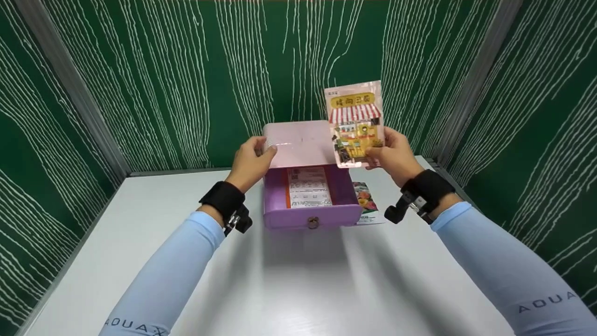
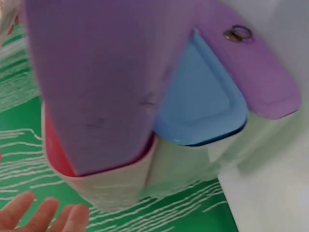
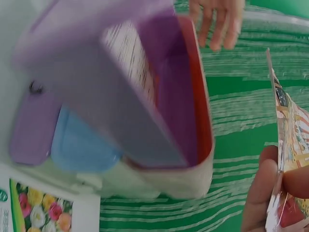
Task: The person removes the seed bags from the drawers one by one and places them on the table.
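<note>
My right hand (image 1: 396,156) pinches a flat pink packet (image 1: 358,126) by its lower right, thumb across the front, which shows a striped shop awning. It is held upright beside a small drawer cabinet (image 1: 298,142) with a pale pink top. The cabinet's purple top drawer (image 1: 312,217) is pulled out, and a white-and-orange printed packet (image 1: 308,186) lies inside. My left hand (image 1: 252,161) is at the cabinet's upper left corner; its fingers (image 2: 46,212) extend loosely next to the cabinet in the left wrist view, gripping nothing.
Beneath the top drawer are a blue drawer (image 2: 205,92) and a purple drawer (image 2: 260,67) with a ring pull. A flower-printed packet (image 1: 366,203) lies on the white table (image 1: 186,280) right of the cabinet. A green wall (image 1: 233,70) with white lines stands behind.
</note>
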`<state>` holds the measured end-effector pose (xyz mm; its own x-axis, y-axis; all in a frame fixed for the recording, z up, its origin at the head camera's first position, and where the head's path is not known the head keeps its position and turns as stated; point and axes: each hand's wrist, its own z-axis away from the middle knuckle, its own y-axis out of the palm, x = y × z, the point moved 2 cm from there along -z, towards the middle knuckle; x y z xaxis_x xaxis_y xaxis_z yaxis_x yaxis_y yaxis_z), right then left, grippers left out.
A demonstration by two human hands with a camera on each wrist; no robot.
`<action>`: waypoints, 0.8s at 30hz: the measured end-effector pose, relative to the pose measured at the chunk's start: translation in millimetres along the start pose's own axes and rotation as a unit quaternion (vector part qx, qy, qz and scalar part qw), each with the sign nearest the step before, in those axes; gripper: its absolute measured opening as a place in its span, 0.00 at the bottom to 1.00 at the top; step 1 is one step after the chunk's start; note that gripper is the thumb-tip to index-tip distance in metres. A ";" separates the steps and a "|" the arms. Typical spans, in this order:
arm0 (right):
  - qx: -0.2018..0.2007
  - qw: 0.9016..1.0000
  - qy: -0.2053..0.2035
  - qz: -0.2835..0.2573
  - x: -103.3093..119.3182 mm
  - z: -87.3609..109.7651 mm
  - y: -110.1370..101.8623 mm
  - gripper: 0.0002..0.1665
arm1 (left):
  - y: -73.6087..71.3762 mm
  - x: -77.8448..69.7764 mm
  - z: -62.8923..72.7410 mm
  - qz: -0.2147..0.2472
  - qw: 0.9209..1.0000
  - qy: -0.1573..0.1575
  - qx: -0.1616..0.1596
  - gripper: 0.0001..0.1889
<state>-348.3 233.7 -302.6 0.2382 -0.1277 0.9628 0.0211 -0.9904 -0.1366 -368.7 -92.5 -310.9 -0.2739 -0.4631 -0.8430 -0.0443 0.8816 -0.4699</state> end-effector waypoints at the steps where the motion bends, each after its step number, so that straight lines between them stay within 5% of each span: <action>1: -0.006 1.000 0.004 0.004 -3.4 -0.3 -3.6 0.27 | -0.1 3.8 -0.2 -0.007 1.000 -0.012 0.009 0.32; 9: -0.030 0.995 0.063 0.066 -30.9 -2.1 -30.7 0.32 | 5.9 22.2 -3.8 -0.011 0.994 -0.088 0.072 0.41; 17: -0.032 0.984 0.125 0.120 -62.3 -4.0 -52.8 0.35 | 9.2 22.9 -2.6 0.007 0.993 -0.091 0.072 0.37; 24: -0.015 0.979 0.139 0.147 -95.5 -4.9 -71.2 0.36 | 12.8 24.8 -3.4 0.009 0.993 -0.088 0.073 0.36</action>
<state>-377.3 316.2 -383.7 -0.0446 -0.4131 0.9096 -0.0388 -0.9091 -0.4147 -379.3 -92.4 -337.0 -0.1008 -0.4683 -0.8778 0.1020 0.8728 -0.4773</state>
